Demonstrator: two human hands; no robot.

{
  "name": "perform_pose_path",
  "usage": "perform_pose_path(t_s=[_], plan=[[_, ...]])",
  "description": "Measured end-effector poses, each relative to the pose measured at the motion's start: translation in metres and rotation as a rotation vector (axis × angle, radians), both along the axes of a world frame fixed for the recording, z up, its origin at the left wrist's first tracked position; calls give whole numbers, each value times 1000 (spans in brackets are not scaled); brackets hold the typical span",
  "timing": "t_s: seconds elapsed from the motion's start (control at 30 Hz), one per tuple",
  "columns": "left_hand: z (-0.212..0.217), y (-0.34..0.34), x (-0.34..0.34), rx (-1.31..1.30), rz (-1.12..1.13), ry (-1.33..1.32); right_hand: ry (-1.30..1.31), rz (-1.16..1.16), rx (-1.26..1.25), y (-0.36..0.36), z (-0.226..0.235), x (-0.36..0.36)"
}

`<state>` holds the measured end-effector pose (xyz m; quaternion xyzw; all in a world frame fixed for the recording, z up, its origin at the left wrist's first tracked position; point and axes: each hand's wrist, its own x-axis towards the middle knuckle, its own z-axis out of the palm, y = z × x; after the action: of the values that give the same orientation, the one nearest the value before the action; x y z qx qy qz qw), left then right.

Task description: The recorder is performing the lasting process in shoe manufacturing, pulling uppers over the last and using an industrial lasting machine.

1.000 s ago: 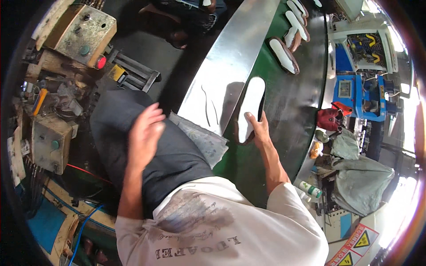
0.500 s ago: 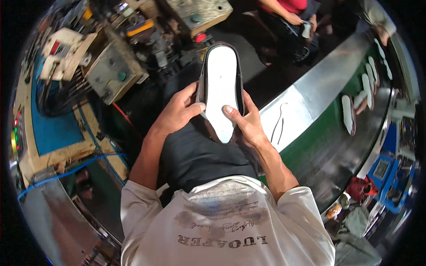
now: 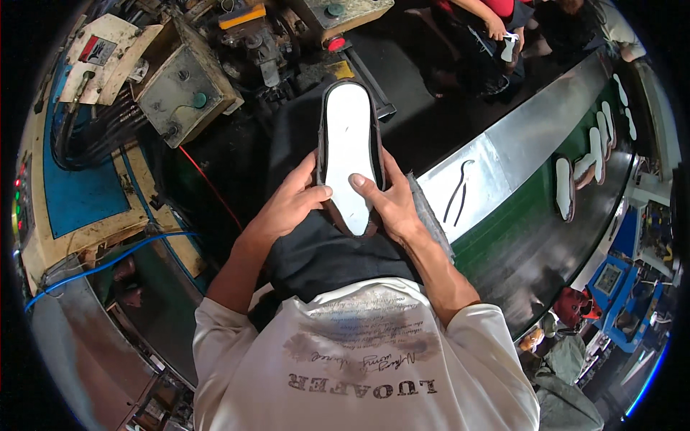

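Above my lap I hold a dark shoe upper (image 3: 379, 154) sole side up, its toe pointing toward me. A white insole (image 3: 348, 129) covers its bottom, and the dark edge stands up around it. My left hand (image 3: 289, 200) grips the left side, thumb at the rim. From the right side my right hand (image 3: 392, 201) holds it, the thumb pressed onto the insole near the narrowing toe. The fingers beneath are partly hidden. Dark-handled pincers (image 3: 458, 195) lie on the metal ledge (image 3: 496, 161) to my right, apart from both hands.
Several shoes with white insoles (image 3: 564, 187) lie along the green conveyor belt (image 3: 503, 233) at right. A control box (image 3: 180, 100) and machine parts stand at left. Another person's hand (image 3: 497, 29) holds a white-soled piece at the far side. A blue hose (image 3: 108, 267) crosses at left.
The view has shifted slightly, showing more of the machine at far left. Both hands keep the same grip on the shoe upper, which has turned a little upright.
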<state>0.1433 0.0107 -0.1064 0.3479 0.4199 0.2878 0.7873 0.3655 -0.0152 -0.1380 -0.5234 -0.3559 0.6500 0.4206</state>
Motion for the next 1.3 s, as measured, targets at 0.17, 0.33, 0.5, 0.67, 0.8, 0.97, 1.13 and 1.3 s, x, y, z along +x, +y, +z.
perform_pose_path(t_s=[0.17,0.33,0.5,0.67,0.8,0.97,1.13,1.3], plan=[[0,7,8,-25,17,95,-20,-9,34,0,-5,0],[-6,5,-1,-27,21,35,-18,19,8,1,-3,3],[-3,-2,5,-94,27,95,-23,23,-16,3,2,1],[-14,-10,-4,-115,50,-35,-32,61,-14,5,1,0],[-10,-11,-1,-158,97,-117,-26,69,12,5,0,-1],[-5,-19,8,-155,179,-164,-10,79,0,3,3,0],[11,14,-12,129,90,73,-61,116,31,-8,8,4],[12,57,-8,337,214,57,-225,292,188,-12,13,5]])
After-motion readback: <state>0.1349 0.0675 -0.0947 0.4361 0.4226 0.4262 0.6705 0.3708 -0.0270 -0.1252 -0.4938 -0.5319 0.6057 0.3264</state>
